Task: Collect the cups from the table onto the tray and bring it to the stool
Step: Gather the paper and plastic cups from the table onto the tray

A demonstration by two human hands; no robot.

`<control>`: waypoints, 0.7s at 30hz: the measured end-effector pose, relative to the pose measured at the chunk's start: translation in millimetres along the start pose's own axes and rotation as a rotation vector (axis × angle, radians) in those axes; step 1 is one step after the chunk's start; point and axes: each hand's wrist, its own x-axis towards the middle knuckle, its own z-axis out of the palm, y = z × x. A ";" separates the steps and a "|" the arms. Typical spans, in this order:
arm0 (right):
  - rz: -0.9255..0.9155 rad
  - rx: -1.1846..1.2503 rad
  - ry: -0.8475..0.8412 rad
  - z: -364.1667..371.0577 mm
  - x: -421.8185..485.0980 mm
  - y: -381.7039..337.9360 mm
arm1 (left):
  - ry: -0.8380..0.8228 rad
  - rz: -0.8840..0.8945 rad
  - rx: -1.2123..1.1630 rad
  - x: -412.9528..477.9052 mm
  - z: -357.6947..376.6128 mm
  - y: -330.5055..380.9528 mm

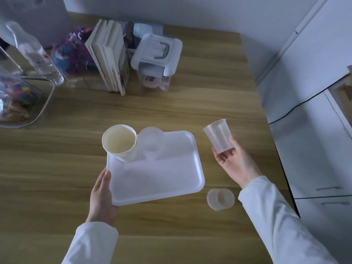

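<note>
L hand grips white plastic tray at its near-left edge; R hand holds 1 translucent cup above table. Tray's far-left corner: 1 paper cup, 1 clear cup. 1 more clear cup off near-right corner.

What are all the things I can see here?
Tray: 1, white, middle of table.
Paper cup: 1, white, on tray.
Clear cups: 3; one on tray, one in right hand, one on table right of tray.
Books: several, standing at back.
Lidded box: 1, white lid, beside books.
Bottle: 1, clear, back left.
Table: 1, wooden.
Left hand: holds tray edge.
Right hand: holds cup.
</note>
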 end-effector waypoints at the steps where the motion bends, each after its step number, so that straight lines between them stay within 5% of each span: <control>1: 0.014 0.036 -0.017 2.4 -2.4 2.9 | -0.007 -0.002 0.002 0.2 -2.3 0.9; 21: 0.131 0.089 -0.268 39.6 -14.2 26.1 | -0.043 -0.014 -0.045 -0.9 -19.2 14.8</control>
